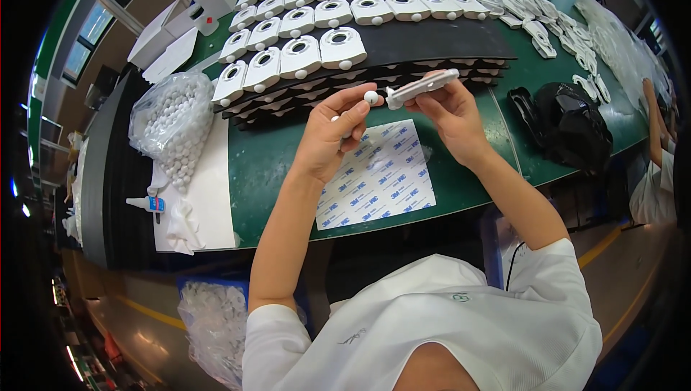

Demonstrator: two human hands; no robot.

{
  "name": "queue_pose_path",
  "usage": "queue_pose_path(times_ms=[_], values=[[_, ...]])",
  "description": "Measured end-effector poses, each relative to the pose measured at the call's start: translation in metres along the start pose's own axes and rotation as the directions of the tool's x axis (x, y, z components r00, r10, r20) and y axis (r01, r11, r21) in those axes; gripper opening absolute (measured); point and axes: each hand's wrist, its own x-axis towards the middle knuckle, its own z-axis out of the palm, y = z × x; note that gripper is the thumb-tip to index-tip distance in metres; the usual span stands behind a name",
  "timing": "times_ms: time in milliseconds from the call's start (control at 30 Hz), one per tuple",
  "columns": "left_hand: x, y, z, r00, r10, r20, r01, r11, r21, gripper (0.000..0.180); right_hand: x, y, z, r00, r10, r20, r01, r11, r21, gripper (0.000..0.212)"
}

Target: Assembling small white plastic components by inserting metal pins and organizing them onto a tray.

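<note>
Between the thumb and forefinger of my left hand (337,132) is a small white ball (371,97). More white shows among its curled fingers, seemingly another ball. My right hand (458,121) grips a flat white plastic housing (423,88), tilted, its narrow end pointing at the pinched ball. Ball and housing are close together; whether they touch, I cannot tell. Below both hands lies a white sheet with blue print (378,175) on the green table (273,197). Rows of white housings (299,56), each with a round hole and a ball at its end, stand behind.
Black stacked trays (432,49) carry those rows. At left are a clear bag of white balls (173,121), a small glue bottle (146,204) and a crumpled white cloth (183,225). Loose white parts (536,31) and a black bag (568,125) lie right. Another person's arm (653,121) shows far right.
</note>
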Motion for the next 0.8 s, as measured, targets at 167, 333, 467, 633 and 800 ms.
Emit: queue_pose_path(times_ms=[167, 333, 467, 633, 800], values=[[0.0008, -0.0049, 0.0019, 0.996, 0.046, -0.071, -0.038, 0.993, 0.107, 0.022, 0.0010, 0.0043, 0.0002, 0.982, 0.189, -0.008, -0.184, 0.965, 0.189, 0.023], [-0.0006, -0.0039, 0.0054, 0.997, 0.032, -0.075, -0.020, 0.988, 0.150, 0.020, 0.0004, 0.0047, 0.0000, 0.981, 0.192, 0.020, -0.192, 0.963, 0.190, 0.024], [0.0002, -0.0061, 0.0037, 0.996, 0.040, -0.084, -0.024, 0.984, 0.179, 0.020, 0.0004, 0.0029, 0.0010, 0.979, 0.203, 0.023, -0.204, 0.964, 0.171, 0.024], [0.0005, -0.0066, 0.0012, 0.996, 0.058, -0.071, -0.041, 0.974, 0.224, 0.020, 0.0006, 0.0013, 0.0003, 0.978, 0.207, 0.035, -0.210, 0.964, 0.161, 0.025], [-0.0019, -0.0019, 0.0070, 0.989, 0.131, -0.075, -0.100, 0.940, 0.327, 0.020, 0.0011, 0.0008, -0.0018, 0.978, 0.201, 0.048, -0.206, 0.967, 0.148, 0.026]])
